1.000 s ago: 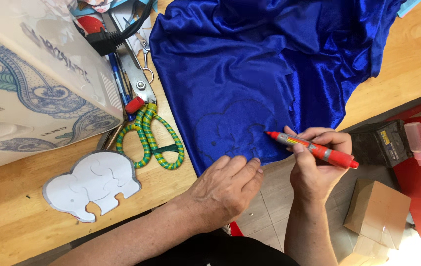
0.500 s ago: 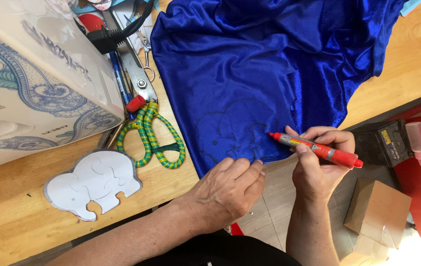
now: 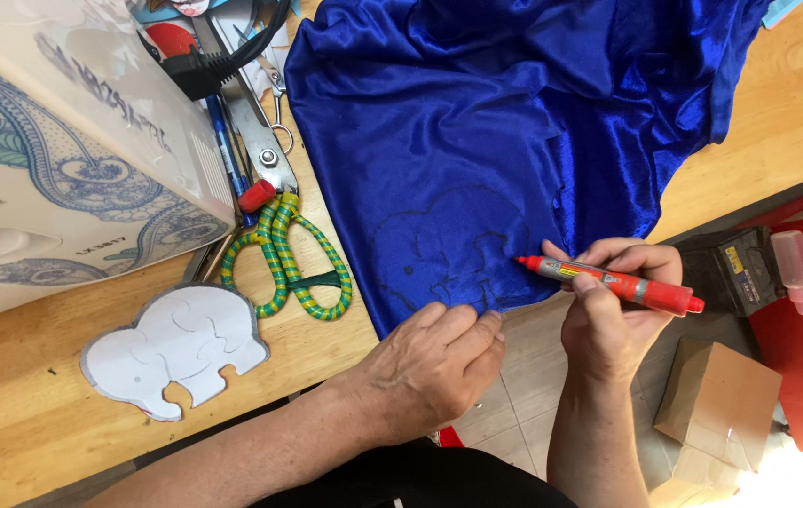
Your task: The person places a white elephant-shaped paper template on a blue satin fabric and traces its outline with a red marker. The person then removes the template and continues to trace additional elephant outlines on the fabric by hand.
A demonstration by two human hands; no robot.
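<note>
An elephant outline already shows dark on the blue satin cloth (image 3: 514,141) at the near edge of the wooden surface (image 3: 7,442). The right hand (image 3: 613,315) has its fingers closed around a red marker (image 3: 608,280), tip at the outline's right side; the left hand (image 3: 430,367) presses the cloth flat, fingers curled, holding nothing. The white elephant template (image 3: 176,348) lies aside at left, so the tracing looks nearly finished.

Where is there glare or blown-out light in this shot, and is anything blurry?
Head view: the blue satin fabric shows bright sheen along its folds; the lower right corner beside the cardboard box is blown out white; the left hand, right hand and red marker look sharp.
</note>
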